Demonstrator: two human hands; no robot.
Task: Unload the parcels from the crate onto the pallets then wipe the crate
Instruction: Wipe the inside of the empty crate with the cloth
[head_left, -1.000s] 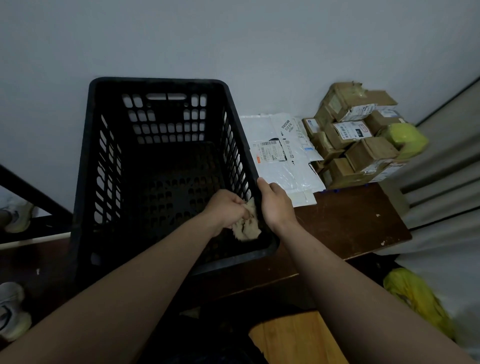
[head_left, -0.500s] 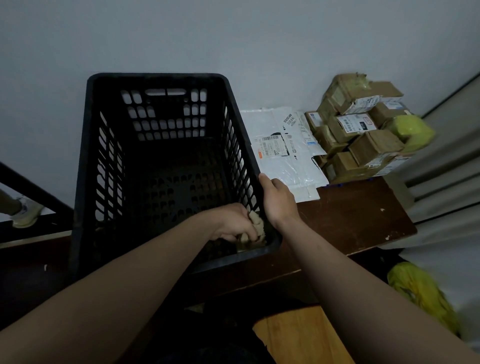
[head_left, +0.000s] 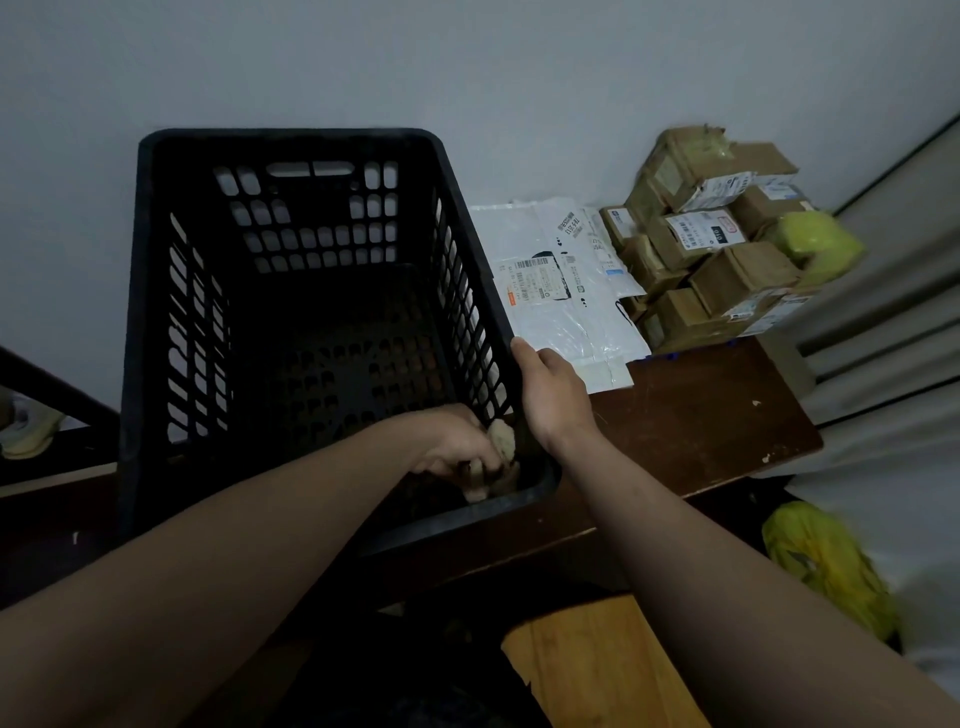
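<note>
Crate is stood on the table, with parcels piled to its right by the wall. Cloth is gripped in the L hand — pushed lower into the near-right corner vs 1 s ago. The rim is kept clasped by the R hand — unchanged.

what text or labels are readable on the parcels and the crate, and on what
Nothing reads clearly enough to quote.
White mail bags: a barcode label and a large sideways code, too blurred to read.
Cardboard boxes: white shipping labels, print too small.
Black crate: no text visible.
</note>
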